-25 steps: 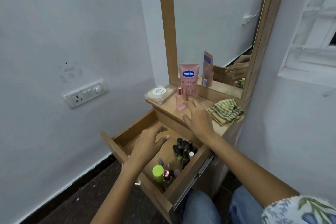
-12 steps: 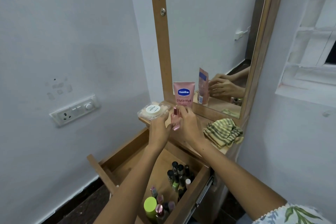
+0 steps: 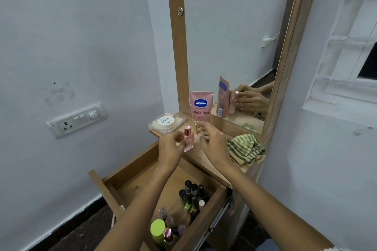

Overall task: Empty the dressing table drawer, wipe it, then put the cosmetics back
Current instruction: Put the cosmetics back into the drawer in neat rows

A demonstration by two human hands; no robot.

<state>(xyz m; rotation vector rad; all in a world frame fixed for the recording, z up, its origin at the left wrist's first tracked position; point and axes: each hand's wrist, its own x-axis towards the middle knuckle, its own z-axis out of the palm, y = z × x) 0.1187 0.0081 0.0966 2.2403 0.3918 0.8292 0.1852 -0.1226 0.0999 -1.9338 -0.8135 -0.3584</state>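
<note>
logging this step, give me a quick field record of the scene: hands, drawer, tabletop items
left hand: grips pink perfume bottle, held above the tabletop edge
right hand: open, fingers beside the bottle, holding nothing
drawer: pulled open, nail polish bottles and a green-capped bottle inside
tabletop: Vaseline tube upright by the mirror, clear box at left, striped cloth at right
task stage: cannot tell, emptying or refilling

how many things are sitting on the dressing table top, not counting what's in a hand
3: the clear box at the left end, the Vaseline tube standing against the mirror frame, and the striped cloth bunched at the right end. The hands may hide something small.
</note>
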